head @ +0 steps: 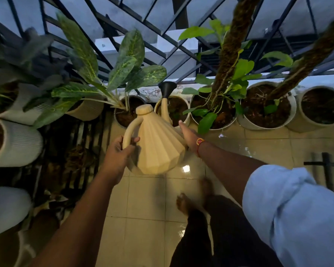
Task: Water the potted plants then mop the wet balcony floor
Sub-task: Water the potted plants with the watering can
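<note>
Can [158, 145]: cream, faceted, lidded, held in the air above the floor [147, 199] and in front of the row of pots at the railing [162, 29]. Its spout rises away from the person, and the black rose [167, 89] sits over the near rim of a small pot [187, 107] filled with dark soil. Whether water is coming out cannot be told.

Left hand [120, 153]: fingers and thumb wrapped round the looped handle at its lower end, carrying the can.

Right hand [187, 134]: fingers straight, laid flat against the can's right flank just below the spout base. A red band [200, 141] is on that wrist and a pale blue sleeve [289, 209] is rolled up above the elbow.

Floor: beige tiles, wet, with bright glints just below the can and near the person's bare feet [183, 203].

Left of the small pot, a leafy plant [85, 49] with streaked green leaves stands in its own pot [117, 117]. To the right, two larger pots hold moss poles [228, 54] with green climbers, and another pot [320, 120] follows at the far right. White ribbed pots [17, 143] line the left edge
</note>
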